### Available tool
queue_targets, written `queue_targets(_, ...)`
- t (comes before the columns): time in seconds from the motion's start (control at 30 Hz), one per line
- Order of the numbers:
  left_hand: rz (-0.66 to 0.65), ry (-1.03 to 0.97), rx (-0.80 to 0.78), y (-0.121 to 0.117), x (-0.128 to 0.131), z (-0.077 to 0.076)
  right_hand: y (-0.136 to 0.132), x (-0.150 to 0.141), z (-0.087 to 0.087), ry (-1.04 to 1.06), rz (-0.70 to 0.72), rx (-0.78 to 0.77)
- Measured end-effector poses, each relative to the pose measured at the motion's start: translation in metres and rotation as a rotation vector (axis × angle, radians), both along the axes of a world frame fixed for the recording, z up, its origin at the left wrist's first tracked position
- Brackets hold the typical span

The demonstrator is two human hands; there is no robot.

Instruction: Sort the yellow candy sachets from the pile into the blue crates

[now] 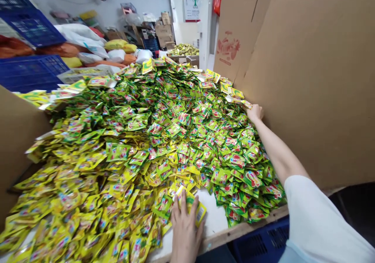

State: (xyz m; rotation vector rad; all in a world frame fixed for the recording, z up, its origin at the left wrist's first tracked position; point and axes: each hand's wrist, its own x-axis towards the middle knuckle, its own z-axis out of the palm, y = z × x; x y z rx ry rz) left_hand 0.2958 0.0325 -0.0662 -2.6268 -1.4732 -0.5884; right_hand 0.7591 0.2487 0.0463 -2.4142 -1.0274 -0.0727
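Over the bare strip of table, my left hand lies with fingers spread on a small yellow-and-green carton. A green candy packet is beside its fingers. My right hand reaches to the far right edge of the heap, with its fingers closed on the end of another small yellow carton; its fingertips are partly hidden. Between and beyond my hands spreads a large heap of small shiny packets, green ones at the right and back, yellow ones at the front left.
Several yellow cartons lie along the heap's top edge. Tall cardboard walls the right side, and another cardboard panel the left. Blue crates and filled sacks stand behind. A wooden table edge runs in front, above a blue crate.
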Motion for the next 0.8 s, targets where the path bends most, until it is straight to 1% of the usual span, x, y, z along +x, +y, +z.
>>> queue_targets(0.07,-0.030,0.005,-0.019,0.004,-0.003,-0.001,-0.002,-0.010,0.010,-0.046,0.031,0.060)
queue_targets(0.13,-0.064,0.015,-0.038,0.008,-0.005,0.000,-0.006,-0.028,0.023,-0.094,0.142,0.174)
queue_targets(0.17,-0.078,0.019,-0.048,0.009,-0.006,0.001,-0.008,-0.040,0.029,-0.099,0.227,0.251)
queue_targets(0.23,-0.090,0.025,-0.076,0.011,-0.006,0.004,-0.012,-0.070,0.038,-0.028,0.452,0.405)
queue_targets(0.27,-0.091,0.023,-0.085,0.012,-0.005,0.005,-0.012,-0.085,0.040,0.056,0.590,0.444)
queue_targets(0.33,-0.080,0.016,-0.076,0.011,-0.005,0.008,-0.010,-0.110,0.041,0.253,0.875,0.419)
queue_targets(0.37,-0.071,0.010,-0.059,0.011,-0.005,0.008,-0.007,-0.116,0.041,0.321,0.987,0.379)
queue_targets(0.4,-0.062,0.002,-0.039,0.010,-0.007,0.008,-0.002,-0.118,0.040,0.349,1.052,0.341)
queue_targets(0.43,-0.056,-0.008,-0.018,0.010,-0.009,0.007,0.005,-0.114,0.039,0.335,1.062,0.316)
queue_targets(0.47,-0.054,-0.017,-0.003,0.010,-0.012,0.005,0.013,-0.106,0.037,0.284,1.019,0.304)
queue_targets(0.5,-0.051,-0.025,0.010,0.010,-0.015,0.003,0.022,-0.093,0.036,0.208,0.936,0.297)
queue_targets(0.57,-0.048,-0.032,0.029,0.011,-0.019,0.000,0.042,-0.061,0.033,0.028,0.724,0.256)
queue_targets(0.63,-0.042,-0.015,0.022,0.011,-0.022,-0.001,0.061,-0.030,0.027,-0.120,0.554,0.115)
queue_targets(0.67,-0.038,-0.004,0.006,0.011,-0.022,0.000,0.069,-0.018,0.023,-0.166,0.502,0.024)
queue_targets(0.73,-0.021,0.016,-0.045,0.009,-0.023,0.006,0.083,-0.005,0.016,-0.190,0.451,-0.124)
queue_targets(0.77,-0.014,0.022,-0.077,0.008,-0.023,0.011,0.088,-0.005,0.012,-0.182,0.440,-0.154)
queue_targets(0.8,-0.016,0.024,-0.108,0.007,-0.025,0.018,0.091,-0.009,0.010,-0.175,0.434,-0.136)
